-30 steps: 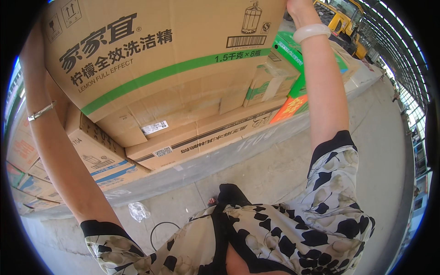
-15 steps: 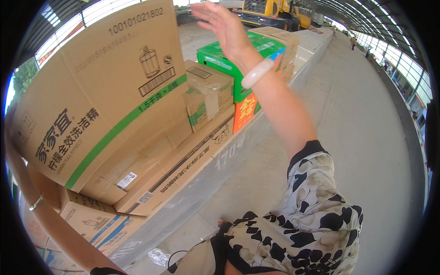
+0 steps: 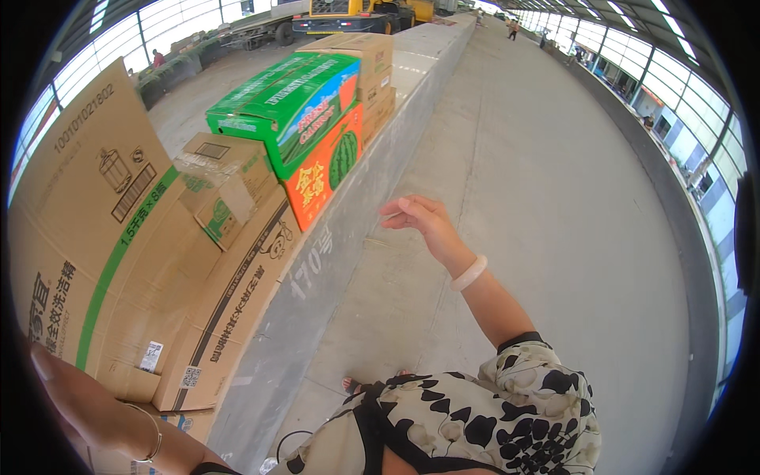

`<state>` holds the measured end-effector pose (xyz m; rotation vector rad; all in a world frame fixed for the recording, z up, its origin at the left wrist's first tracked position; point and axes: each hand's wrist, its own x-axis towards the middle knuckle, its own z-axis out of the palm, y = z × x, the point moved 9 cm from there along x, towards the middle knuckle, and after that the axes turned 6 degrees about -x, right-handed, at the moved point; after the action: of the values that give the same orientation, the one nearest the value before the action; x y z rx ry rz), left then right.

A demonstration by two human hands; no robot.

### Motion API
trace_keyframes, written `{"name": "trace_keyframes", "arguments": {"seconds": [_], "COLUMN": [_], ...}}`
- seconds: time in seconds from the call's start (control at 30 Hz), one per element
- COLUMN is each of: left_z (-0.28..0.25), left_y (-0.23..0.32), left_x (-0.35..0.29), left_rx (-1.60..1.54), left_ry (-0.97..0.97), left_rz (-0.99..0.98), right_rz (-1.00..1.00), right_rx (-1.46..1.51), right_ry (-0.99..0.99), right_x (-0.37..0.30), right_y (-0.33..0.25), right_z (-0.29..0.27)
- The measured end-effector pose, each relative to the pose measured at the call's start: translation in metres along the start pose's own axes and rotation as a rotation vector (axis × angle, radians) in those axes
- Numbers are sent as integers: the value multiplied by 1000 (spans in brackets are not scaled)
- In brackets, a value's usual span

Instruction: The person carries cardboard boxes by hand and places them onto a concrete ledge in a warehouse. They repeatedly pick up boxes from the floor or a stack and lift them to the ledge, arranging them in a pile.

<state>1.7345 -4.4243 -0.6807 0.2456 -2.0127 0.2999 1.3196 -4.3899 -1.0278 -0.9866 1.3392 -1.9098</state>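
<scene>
A large flattened cardboard carton (image 3: pixel 71 214) with a green stripe and dark print stands at the left, leaning over other boxes. Low at the left rim is my left hand (image 3: pixel 75 396), fingers stretched out beside the carton's lower part; whether it touches the cardboard is unclear. My right hand (image 3: pixel 423 222), holding nothing, hangs over the floor with loosely bent fingers a little apart. To its left runs a low grey ledge (image 3: pixel 293 317). Against that ledge lies a long brown box (image 3: pixel 229 317), with a small taped box (image 3: pixel 229 186) beyond it.
Green and orange fruit boxes (image 3: pixel 285 103) and brown cartons (image 3: pixel 372 71) are stacked further along the ledge. A wide concrete floor (image 3: pixel 554 237) stretches away on the right. Far off are a yellow vehicle (image 3: pixel 348 12) and a walking person (image 3: pixel 513 29).
My right hand has come down and away from the carton's top. My left hand has shifted from its outer edge to lower down. The view has swung right.
</scene>
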Motion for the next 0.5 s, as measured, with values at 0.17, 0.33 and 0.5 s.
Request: {"name": "trace_keyframes", "arguments": {"seconds": [0.17, 0.33, 0.5], "left_z": [74, 136, 136], "left_y": [87, 157, 216], "left_x": [25, 44, 48], "left_rx": [-301, -517, -706], "left_ry": [-44, -158, -244], "left_rz": [-21, 51, 249], "right_rz": [156, 257, 323], "right_rx": [55, 78, 23], "right_ry": [217, 475, 665], "right_x": [-80, -176, -277], "right_y": [21, 40, 52], "right_z": [-108, -212, -240]}}
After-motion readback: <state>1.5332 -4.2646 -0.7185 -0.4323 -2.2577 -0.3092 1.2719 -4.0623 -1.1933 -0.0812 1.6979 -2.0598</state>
